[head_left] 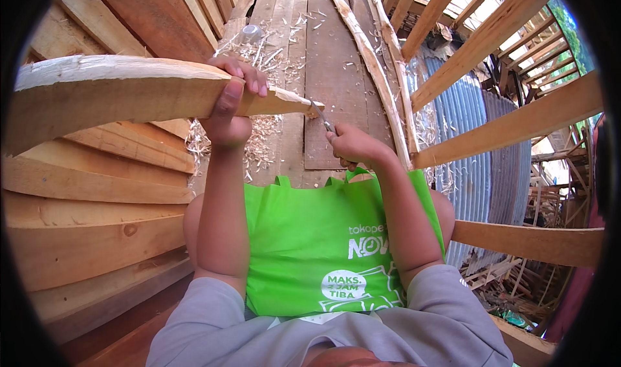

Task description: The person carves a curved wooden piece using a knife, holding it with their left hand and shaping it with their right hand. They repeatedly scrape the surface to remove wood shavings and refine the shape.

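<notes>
A long wooden plank (pixel 116 98) reaches in from the left and narrows to a thin, whittled end just ahead of me. My left hand (pixel 228 102) is wrapped around it near that tapering part, thumb on the face toward me and fingers over the upper edge. In my right hand (pixel 357 146) is a knife (pixel 321 113), its handle mostly covered by the closed fingers. The narrow blade touches, or lies right at, the plank's pale tip. Across my lap is a bright green cloth bag (pixel 297 237), beneath both forearms.
Pale wood shavings (pixel 262 134) litter the plank floor (pixel 333 76). A small clear cup (pixel 251 34) stands among them. Two long stripped poles (pixel 372 60) lie on the right, beside slatted railings (pixel 511 131) and corrugated metal sheets (pixel 459 121). Stacked boards (pixel 97 244) line the left.
</notes>
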{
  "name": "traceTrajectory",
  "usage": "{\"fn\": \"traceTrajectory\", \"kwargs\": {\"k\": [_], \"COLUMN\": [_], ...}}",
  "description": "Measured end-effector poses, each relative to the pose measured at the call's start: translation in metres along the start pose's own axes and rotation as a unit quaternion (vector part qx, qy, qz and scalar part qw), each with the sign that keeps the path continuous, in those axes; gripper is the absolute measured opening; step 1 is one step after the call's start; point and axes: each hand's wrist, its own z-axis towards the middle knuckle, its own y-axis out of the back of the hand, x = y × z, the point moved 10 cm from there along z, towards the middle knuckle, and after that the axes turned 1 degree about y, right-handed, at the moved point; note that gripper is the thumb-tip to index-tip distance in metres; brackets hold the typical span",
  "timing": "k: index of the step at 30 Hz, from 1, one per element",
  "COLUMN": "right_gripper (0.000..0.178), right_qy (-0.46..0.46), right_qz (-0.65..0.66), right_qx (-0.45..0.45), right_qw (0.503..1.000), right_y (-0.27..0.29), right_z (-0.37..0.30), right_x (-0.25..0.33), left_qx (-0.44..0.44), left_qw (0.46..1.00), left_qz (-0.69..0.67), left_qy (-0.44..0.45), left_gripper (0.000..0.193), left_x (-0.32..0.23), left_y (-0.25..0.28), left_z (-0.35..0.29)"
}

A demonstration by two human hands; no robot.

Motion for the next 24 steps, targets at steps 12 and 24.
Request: {"fn": "traceTrajectory", "kwargs": {"k": [12, 24], "right_gripper": [0.027, 0.053], "right_qy": [0.017, 0.089], "right_qz": [-0.035, 0.111], "right_qx": [0.093, -0.058], "right_qw": [0.995, 0.988], "right_y": [-0.021, 0.001], "right_z": [0.014, 0.039], "right_x": [-0.012, 0.008], "left_qx": [0.015, -0.015], "left_qw": [1.000, 1.000], "left_qz": [-0.018, -0.001], "left_qy": [0.009, 0.012], "left_gripper": [0.023, 0.024], "left_x": [0.001, 0.002], "left_y": [-0.001, 0.004], "left_z": [-0.001, -0.001]}}
